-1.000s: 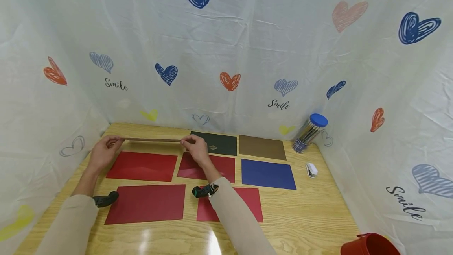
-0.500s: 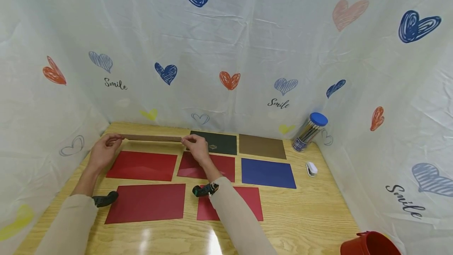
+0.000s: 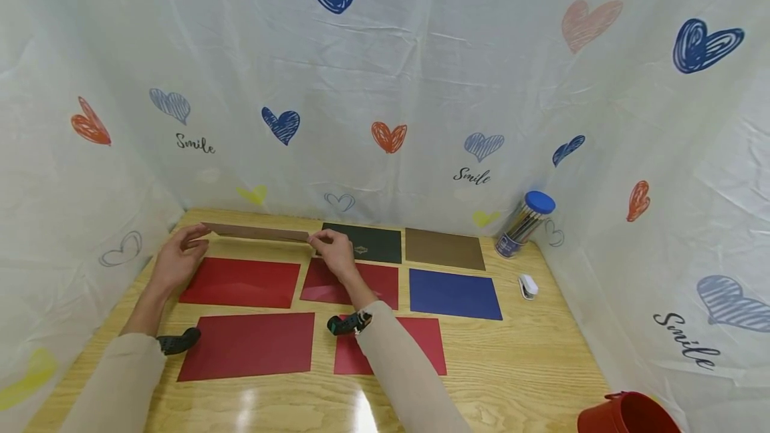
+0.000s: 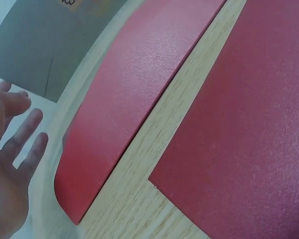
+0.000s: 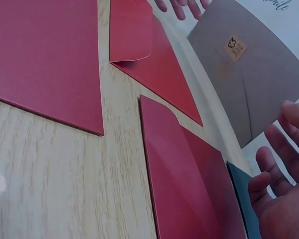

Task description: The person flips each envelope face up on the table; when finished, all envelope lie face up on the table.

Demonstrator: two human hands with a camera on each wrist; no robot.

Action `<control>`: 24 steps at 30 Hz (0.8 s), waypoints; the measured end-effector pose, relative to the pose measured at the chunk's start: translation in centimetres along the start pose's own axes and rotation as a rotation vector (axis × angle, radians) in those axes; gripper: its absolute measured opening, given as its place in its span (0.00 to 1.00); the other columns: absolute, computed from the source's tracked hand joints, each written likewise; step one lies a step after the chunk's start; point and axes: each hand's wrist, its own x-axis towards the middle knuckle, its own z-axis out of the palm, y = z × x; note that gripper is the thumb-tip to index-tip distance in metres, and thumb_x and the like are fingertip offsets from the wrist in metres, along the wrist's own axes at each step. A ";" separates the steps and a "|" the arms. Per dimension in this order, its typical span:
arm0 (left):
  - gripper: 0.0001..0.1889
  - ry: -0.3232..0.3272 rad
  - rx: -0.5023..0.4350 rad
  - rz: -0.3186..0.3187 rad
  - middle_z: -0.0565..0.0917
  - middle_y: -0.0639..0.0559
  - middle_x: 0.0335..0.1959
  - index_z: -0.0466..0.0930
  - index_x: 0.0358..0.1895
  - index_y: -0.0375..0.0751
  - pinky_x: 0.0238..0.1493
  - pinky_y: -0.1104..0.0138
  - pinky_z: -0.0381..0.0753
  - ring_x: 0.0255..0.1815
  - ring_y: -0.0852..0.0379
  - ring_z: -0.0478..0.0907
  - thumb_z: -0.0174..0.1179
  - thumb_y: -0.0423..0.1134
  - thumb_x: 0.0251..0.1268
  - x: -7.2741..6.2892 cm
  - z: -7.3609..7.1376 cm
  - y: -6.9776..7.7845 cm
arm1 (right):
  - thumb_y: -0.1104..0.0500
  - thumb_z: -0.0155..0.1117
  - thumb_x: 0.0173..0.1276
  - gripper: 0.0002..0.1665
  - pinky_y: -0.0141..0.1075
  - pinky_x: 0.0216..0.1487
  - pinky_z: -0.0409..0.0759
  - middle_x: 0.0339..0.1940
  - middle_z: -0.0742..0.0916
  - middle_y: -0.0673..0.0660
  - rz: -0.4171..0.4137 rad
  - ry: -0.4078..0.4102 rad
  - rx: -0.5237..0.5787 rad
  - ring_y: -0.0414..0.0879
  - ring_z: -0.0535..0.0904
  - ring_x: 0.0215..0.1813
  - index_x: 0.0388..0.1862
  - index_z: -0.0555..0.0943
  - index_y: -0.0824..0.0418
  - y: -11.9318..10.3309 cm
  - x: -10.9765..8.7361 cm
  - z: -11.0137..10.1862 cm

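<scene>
A brown-grey envelope (image 3: 259, 232) hangs above the back left of the table, nearly edge-on in the head view. At its left end, my left hand (image 3: 177, 259) has its fingertips on the edge, the lower fingers spread apart in the left wrist view. The opposite end is pinched by my right hand (image 3: 333, 252), whose other fingers fan out below. A small orange tag (image 5: 235, 47) and a flap crease show on the envelope (image 5: 249, 64) in the right wrist view. Below it lies a bright red envelope (image 3: 240, 282); a dark red one (image 3: 349, 282) is partly under my right arm.
Two more red envelopes (image 3: 249, 346) (image 3: 421, 346) lie nearer the front. Dark green (image 3: 379, 242), brown (image 3: 445, 249) and blue (image 3: 454, 294) ones lie to the right. A blue-lidded jar of pencils (image 3: 523, 226), a small white stapler (image 3: 528, 286) and a red bucket (image 3: 607, 416) stand further right.
The envelope in my hands has tilted from edge-on, so more of its face shows. Its left end and my left hand have risen slightly. My right hand stays nearly still.
</scene>
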 end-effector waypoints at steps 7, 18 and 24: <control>0.25 -0.005 0.015 -0.004 0.74 0.27 0.64 0.65 0.71 0.27 0.42 0.86 0.71 0.47 0.85 0.68 0.54 0.28 0.75 -0.1 0.0 0.0 | 0.47 0.69 0.70 0.09 0.33 0.38 0.80 0.39 0.88 0.43 -0.028 -0.042 -0.101 0.48 0.86 0.42 0.43 0.89 0.47 0.2 0.0 -0.1; 0.26 -0.040 0.060 -0.032 0.71 0.25 0.66 0.63 0.73 0.28 0.44 0.86 0.69 0.57 0.60 0.77 0.53 0.27 0.74 0.3 0.1 -0.3 | 0.55 0.63 0.75 0.12 0.30 0.29 0.70 0.46 0.84 0.50 -0.144 -0.107 -0.412 0.38 0.71 0.26 0.53 0.86 0.52 0.1 0.0 0.2; 0.27 -0.118 0.159 -0.066 0.70 0.20 0.65 0.63 0.73 0.27 0.57 0.43 0.75 0.63 0.22 0.69 0.51 0.25 0.72 0.4 0.5 0.1 | 0.57 0.62 0.76 0.14 0.28 0.31 0.71 0.51 0.84 0.50 -0.180 -0.126 -0.489 0.36 0.72 0.31 0.57 0.85 0.52 0.4 0.4 0.2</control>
